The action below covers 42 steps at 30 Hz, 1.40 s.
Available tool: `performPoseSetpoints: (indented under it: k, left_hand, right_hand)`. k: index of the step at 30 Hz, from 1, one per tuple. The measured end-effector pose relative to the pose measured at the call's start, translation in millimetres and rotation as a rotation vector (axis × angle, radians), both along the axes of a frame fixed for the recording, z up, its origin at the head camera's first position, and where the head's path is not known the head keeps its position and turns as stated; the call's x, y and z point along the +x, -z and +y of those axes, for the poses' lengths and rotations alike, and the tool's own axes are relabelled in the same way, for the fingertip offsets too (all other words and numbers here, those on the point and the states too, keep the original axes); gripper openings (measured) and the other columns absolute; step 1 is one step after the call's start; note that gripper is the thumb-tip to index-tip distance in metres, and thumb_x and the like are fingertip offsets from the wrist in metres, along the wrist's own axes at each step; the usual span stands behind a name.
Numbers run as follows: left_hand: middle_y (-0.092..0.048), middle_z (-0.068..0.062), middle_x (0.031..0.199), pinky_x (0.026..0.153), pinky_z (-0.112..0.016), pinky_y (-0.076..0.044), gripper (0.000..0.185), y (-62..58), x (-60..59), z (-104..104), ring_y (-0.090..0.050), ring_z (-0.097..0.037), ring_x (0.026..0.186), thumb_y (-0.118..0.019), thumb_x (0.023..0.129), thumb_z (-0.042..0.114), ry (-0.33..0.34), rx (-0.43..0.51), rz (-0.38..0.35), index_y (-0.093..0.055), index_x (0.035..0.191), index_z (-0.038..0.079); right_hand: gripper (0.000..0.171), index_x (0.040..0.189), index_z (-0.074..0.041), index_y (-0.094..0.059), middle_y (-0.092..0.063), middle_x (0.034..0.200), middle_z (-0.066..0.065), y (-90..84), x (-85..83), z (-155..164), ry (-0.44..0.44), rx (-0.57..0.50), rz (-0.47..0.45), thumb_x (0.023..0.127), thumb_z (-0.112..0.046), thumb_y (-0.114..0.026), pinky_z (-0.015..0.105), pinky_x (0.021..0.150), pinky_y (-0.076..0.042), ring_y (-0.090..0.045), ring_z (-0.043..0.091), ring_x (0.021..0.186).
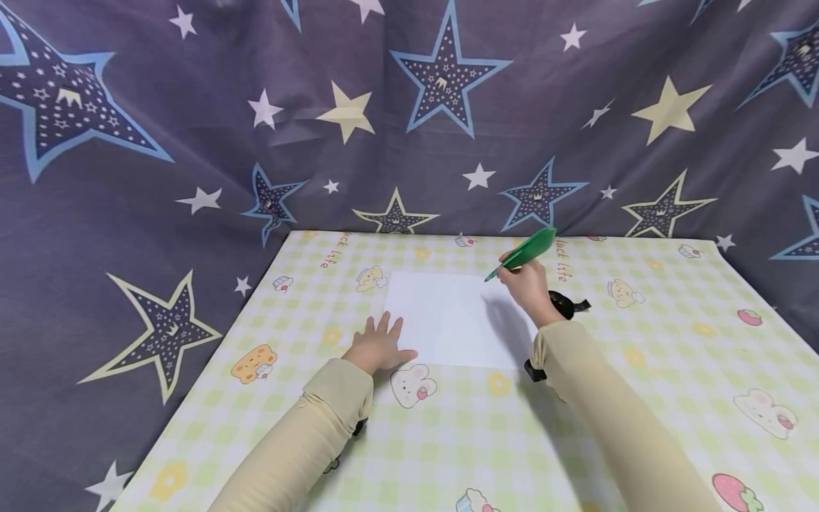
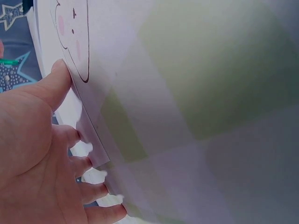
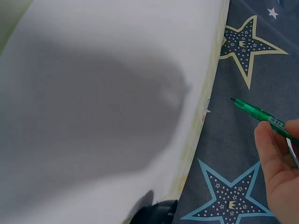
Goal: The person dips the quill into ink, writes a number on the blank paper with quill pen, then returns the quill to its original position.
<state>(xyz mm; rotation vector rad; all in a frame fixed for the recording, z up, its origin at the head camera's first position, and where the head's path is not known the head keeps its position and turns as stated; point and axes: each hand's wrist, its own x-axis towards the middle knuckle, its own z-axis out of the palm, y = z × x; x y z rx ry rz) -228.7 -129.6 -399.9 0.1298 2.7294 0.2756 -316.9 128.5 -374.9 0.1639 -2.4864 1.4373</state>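
A blank white sheet of paper [image 1: 441, 320] lies on the table. My left hand [image 1: 377, 346] rests at its lower left corner, fingers spread and thumb along the near edge. In the left wrist view, the thumb and fingertips of the left hand [image 2: 42, 140] meet the paper and cloth. My right hand [image 1: 527, 284] pinches a green pen [image 1: 526, 250] with a broad leaf-shaped top, held above the paper's upper right part. The right wrist view shows the pen [image 3: 259, 113] between thumb and fingers of the right hand [image 3: 280, 172], its dark tip uncapped and pointing away from the hand.
A green-and-white checked tablecloth [image 1: 672, 370] with cartoon prints covers the table. Behind it hangs a dark curtain [image 1: 307, 71] with star patterns. A shiny black object [image 1: 561, 304] shows beside my right wrist, and the arm's shadow falls on the paper.
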Motion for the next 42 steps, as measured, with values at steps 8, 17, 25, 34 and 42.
performPoseSetpoints:
  k: [8,17,25,34,42]
  left_hand:
    - [-0.007,-0.016,0.152,0.103,-0.059,-0.016,0.074,0.5,-0.7,1,-0.005,-0.042,0.135,-0.045,0.092,0.051,0.005,-0.019,0.000,-0.019,0.148,0.011]
    - [-0.007,-0.016,0.152,0.103,-0.059,-0.016,0.074,0.1,-0.4,0,-0.004,-0.042,0.135,-0.044,0.092,0.051,0.003,-0.022,-0.007,-0.018,0.148,0.010]
    - [-0.007,-0.016,0.152,0.103,-0.059,-0.016,0.073,0.3,-0.1,0,-0.005,-0.042,0.135,-0.045,0.092,0.050,0.000,-0.009,-0.004,-0.019,0.148,0.010]
    - [-0.007,-0.016,0.152,0.103,-0.058,-0.016,0.073,-2.7,1.2,2,-0.005,-0.042,0.135,-0.046,0.092,0.050,-0.001,-0.010,-0.008,-0.019,0.148,0.010]
    - [-0.007,-0.015,0.152,0.104,-0.058,-0.015,0.073,-3.8,0.9,2,-0.005,-0.041,0.135,-0.045,0.093,0.049,-0.004,-0.019,-0.021,-0.019,0.148,0.011]
  right_hand:
    - [0.019,0.102,0.004,-0.061,-0.064,0.092,0.021,5.1,-0.9,-8,0.000,0.021,0.027,0.083,0.002,-0.057,0.034,0.070,-0.053,-0.064,0.030,0.078]
    - [0.019,0.101,0.003,-0.061,-0.063,0.093,0.021,11.8,-3.5,-15,-0.016,0.031,0.002,0.083,0.000,-0.058,0.036,0.073,-0.053,-0.064,0.032,0.082]
    - [0.019,0.099,0.005,-0.061,-0.063,0.098,0.022,15.8,-3.5,-19,-0.019,0.028,-0.001,0.081,0.002,-0.059,0.037,0.076,-0.052,-0.063,0.033,0.085]
    - [0.020,0.099,0.006,-0.062,-0.063,0.098,0.021,21.8,-5.0,-23,0.001,0.058,0.020,0.080,0.002,-0.059,0.037,0.080,-0.050,-0.062,0.032,0.088]
    - [0.020,0.099,0.005,-0.063,-0.064,0.096,0.020,29.1,-5.3,-26,0.008,0.056,0.027,0.079,0.002,-0.059,0.038,0.080,-0.049,-0.062,0.032,0.088]
